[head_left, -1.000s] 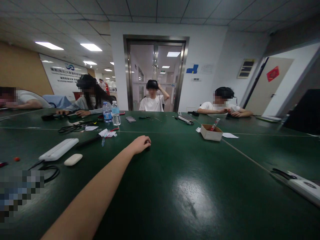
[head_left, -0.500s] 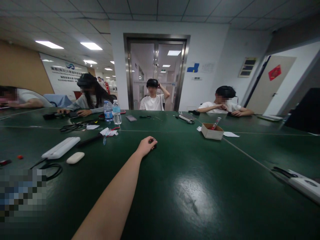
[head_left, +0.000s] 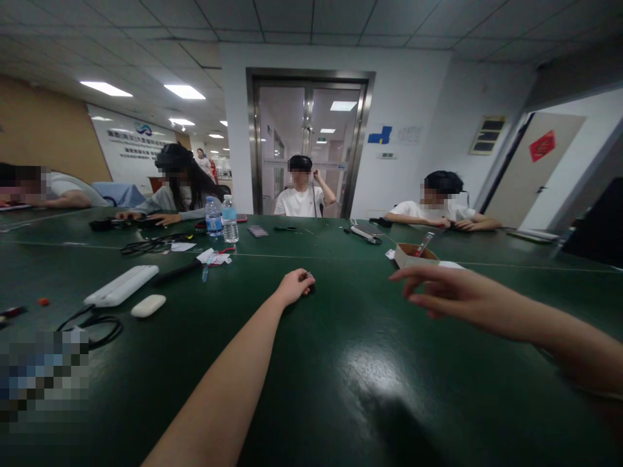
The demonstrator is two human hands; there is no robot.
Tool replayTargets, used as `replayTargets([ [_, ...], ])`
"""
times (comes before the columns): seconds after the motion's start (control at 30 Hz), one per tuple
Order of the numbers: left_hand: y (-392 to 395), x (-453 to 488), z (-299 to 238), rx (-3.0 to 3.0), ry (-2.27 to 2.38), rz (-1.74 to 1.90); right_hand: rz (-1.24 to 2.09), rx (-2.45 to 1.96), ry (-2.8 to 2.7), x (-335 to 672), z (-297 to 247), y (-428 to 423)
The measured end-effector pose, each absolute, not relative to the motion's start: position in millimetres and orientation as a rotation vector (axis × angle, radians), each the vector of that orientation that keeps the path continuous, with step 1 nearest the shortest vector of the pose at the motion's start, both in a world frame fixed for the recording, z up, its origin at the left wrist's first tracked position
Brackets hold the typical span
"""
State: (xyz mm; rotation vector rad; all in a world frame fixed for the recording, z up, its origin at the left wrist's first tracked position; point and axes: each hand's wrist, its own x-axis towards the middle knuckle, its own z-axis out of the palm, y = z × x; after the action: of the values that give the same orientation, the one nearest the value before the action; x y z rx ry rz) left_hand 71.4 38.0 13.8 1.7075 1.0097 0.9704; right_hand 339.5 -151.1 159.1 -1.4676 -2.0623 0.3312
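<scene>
My left hand (head_left: 295, 287) rests on the green table in front of me, its fingers closed. A small glint shows at the fingertips, but what they hold is too small to make out. From the right my right hand (head_left: 450, 293) reaches in over the table, fingers stretched out and holding nothing. It passes in front of a small open cardboard box (head_left: 405, 255) and hides part of it. A clear tube with red in it (head_left: 424, 244) leans upright in that box.
To the left lie a white power bank (head_left: 121, 286), a white oval case (head_left: 148, 305) and black cables (head_left: 150, 244). Two water bottles (head_left: 230, 219) stand farther back. Several people sit around the table's far side. A white device lies beyond centre (head_left: 366, 234).
My right hand has come into view from the right, toward the cardboard box. My left hand stays on the table with its fingers closed. The view has shifted slightly.
</scene>
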Motion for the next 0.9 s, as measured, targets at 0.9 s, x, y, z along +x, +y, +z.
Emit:
replayTargets([
  [0.9, 50, 55, 17, 1.122, 0.714, 1.161, 1.406, -1.028, -1.253, 226, 29, 24],
])
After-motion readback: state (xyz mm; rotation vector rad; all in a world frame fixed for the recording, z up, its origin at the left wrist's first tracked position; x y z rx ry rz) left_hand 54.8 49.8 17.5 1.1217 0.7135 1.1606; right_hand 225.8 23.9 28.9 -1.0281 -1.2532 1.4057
